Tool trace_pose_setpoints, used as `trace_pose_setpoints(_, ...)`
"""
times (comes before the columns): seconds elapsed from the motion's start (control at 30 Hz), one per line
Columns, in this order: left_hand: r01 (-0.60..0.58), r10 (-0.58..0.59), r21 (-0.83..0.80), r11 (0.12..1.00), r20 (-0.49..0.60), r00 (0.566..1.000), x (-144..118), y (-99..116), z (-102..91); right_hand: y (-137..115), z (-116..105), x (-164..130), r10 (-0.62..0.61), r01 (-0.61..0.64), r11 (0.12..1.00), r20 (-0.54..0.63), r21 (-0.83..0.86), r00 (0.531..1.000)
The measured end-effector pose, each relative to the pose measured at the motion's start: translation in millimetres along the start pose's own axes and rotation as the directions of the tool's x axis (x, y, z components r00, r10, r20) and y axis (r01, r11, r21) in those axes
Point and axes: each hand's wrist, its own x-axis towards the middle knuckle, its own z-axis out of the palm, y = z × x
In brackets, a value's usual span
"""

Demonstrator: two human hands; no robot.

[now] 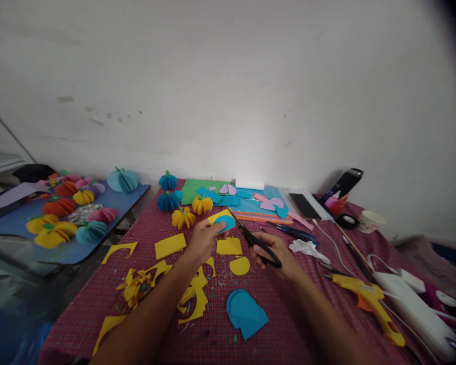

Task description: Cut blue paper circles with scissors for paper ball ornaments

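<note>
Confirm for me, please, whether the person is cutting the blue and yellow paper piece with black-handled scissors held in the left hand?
Not quite: the head view shows the scissors in the right hand; the left hand holds the blue and yellow paper piece.

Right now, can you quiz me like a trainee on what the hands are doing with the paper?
1. True or false: the right hand holds black scissors.
2. What colours are the paper pieces pinched in the left hand?
3. Which lies nearest the person? A) blue paper stack B) yellow half-circle C) phone

Key: 1 true; 2 blue on yellow; 3 A.
</note>
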Motion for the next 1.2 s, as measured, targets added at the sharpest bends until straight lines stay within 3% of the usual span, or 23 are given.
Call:
trace_pose_setpoints(0.63,-0.013,0.004,0.079,0.997,0.105,0.994,3,2,-7.4,-3,-14,-2,0.026,-0.022,0.997,0.054,-0.076,0.998)
trace_pose_setpoints(1.2,0.061,-0.083,0.149,0.987,0.149,0.985,4,9,-11.0,-10,-24,-6,0.081,-0.069,0.987,0.080,-0.146,0.994)
